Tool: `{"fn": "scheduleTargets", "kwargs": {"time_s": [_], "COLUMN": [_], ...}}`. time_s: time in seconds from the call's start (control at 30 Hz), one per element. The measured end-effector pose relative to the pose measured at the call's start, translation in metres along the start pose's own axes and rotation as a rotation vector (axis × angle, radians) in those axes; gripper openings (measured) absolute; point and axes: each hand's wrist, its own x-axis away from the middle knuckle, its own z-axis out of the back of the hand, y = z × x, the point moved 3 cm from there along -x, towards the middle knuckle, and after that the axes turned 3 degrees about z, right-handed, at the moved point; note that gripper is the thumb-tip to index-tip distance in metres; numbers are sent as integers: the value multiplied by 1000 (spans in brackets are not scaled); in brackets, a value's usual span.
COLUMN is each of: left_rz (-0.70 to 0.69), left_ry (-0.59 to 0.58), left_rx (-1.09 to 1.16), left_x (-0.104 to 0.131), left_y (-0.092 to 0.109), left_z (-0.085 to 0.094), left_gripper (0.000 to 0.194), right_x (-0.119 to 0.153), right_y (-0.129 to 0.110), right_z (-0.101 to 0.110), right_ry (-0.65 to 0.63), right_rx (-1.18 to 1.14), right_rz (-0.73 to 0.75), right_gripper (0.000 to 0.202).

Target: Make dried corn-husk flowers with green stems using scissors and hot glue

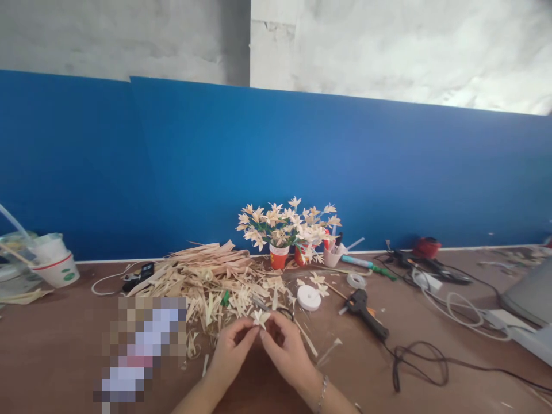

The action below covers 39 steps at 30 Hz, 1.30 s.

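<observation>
Low over the table's front, my left hand (236,344) and my right hand (284,345) meet fingertip to fingertip. Between them they pinch a small cream-coloured handmade flower (260,318) with pointed petals; its base is hidden by my thumbs and fingers. Just behind my right hand lie scissors (285,313), partly covered. A heap of dried husk strips and scraps (211,273) spreads beyond my left hand. Further back, similar finished flowers (280,224) stand on green stems in a red-and-white paper cup (279,256).
A white tape roll (309,298), a clear tape roll (356,280) and a black glue gun (365,313) lie to the right, its cord looping across the table. White cables (457,310) run further right. Paper cups (58,269) stand at far left. A blue panel (276,149) closes the back.
</observation>
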Motion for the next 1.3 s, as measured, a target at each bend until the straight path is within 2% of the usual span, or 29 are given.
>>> {"fn": "scheduleTargets", "kwargs": {"time_s": [0.2, 0.27, 0.33, 0.43, 0.5, 0.57, 0.63, 0.73, 1.03, 1.3], "left_rz": [24, 91, 175, 209, 196, 172, 143, 124, 103, 124], "left_ry": [-78, -87, -93, -75, -51, -23, -16, -53, -53, -40], "left_rx": [44, 65, 101, 159, 178, 177, 167, 151, 117, 117], "left_x": [-5, -5, -4, -4, -4, -5, -6, -7, -8, -7], "left_y": [-7, -13, -18, -21, -20, -20, -20, -22, -23, -19], "left_z": [-1, -3, -5, -5, -4, -3, -2, -1, 1, 1], "left_gripper": [18, 18, 26, 41, 41, 36, 33, 31, 29, 30], "right_x": [-3, -5, -8, -14, -19, -23, -27, -30, -30, -32], "right_y": [7, 9, 9, 9, 10, 15, 23, 32, 32, 28], "right_z": [-1, 1, 8, 35, 61, 84, 100, 107, 102, 98], "right_ry": [1, 16, 58, 238, 404, 483, 474, 414, 304, 226], "right_rx": [-132, -155, -144, 22, 245, 443, 577, 704, 923, 990], "right_rz": [5, -7, -25, -46, -58, -127, -205, -264, -328, -373], "right_gripper": [11, 15, 18, 22, 22, 22, 24, 25, 19, 19]}}
